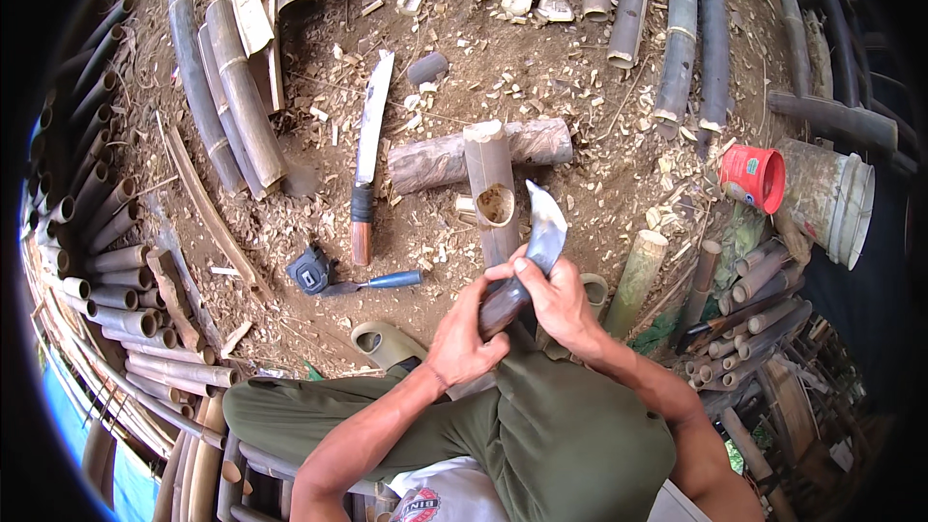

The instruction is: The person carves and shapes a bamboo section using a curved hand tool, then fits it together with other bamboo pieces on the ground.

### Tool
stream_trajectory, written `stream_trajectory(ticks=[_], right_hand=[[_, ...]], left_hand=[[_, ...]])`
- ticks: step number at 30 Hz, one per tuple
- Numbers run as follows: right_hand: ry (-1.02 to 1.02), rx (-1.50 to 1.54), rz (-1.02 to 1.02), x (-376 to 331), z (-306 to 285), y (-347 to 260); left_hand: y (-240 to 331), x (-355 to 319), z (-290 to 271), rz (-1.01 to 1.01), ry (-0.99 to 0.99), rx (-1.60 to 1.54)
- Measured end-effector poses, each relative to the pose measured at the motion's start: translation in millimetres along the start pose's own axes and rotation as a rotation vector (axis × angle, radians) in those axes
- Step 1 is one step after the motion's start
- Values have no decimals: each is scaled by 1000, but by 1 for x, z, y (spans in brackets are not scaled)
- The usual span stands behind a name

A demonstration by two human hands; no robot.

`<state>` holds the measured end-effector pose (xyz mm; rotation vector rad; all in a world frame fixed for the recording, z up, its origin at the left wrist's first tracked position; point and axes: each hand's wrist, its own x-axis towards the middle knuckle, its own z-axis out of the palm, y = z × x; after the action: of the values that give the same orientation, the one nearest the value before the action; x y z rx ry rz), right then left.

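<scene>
From my end I see a curved knife (548, 235) held over the lap, its pale, hooked blade pointing up and away above the raised green trouser knee (570, 416). The left hand (462, 340) is curled around the dark handle (502, 308); the right hand (561, 304) is closed near the root of the blade, its thumb pressed close there, though I cannot tell exactly where its hidden fingers sit. I judge the knife stiff and fairly weighty toward the blade, its handle perhaps smooth enough to turn in a damp palm, so I would want a full wrap on the handle and keep skin off the edge. Just beyond, a notched bamboo tube (486, 157) lies across a log (422, 163). I expect it to be rigid, hollow and light, apt to roll or split, best taken around its solid wall, away from the cut.
</scene>
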<state>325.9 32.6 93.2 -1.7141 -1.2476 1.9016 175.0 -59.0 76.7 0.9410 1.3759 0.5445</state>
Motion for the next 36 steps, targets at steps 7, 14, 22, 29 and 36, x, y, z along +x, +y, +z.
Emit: stream_trajectory(ticks=[7, 14, 22, 29, 36], right_hand=[[-274, 211, 600, 53, 47, 16], [-240, 726, 448, 69, 65, -3], [-226, 1418, 392, 66, 36, 1], [-378, 1790, 475, 58, 12, 9], [-472, 1596, 509, 53, 26, 27]], left_hand=[[-12, 0, -54, -331, 93, 250], [12, 43, -125, -104, 95, 618], [127, 110, -141, -40, -280, 1139], [194, 154, -88, 270, -527, 1458], [166, 122, -117, 174, -469, 1444]])
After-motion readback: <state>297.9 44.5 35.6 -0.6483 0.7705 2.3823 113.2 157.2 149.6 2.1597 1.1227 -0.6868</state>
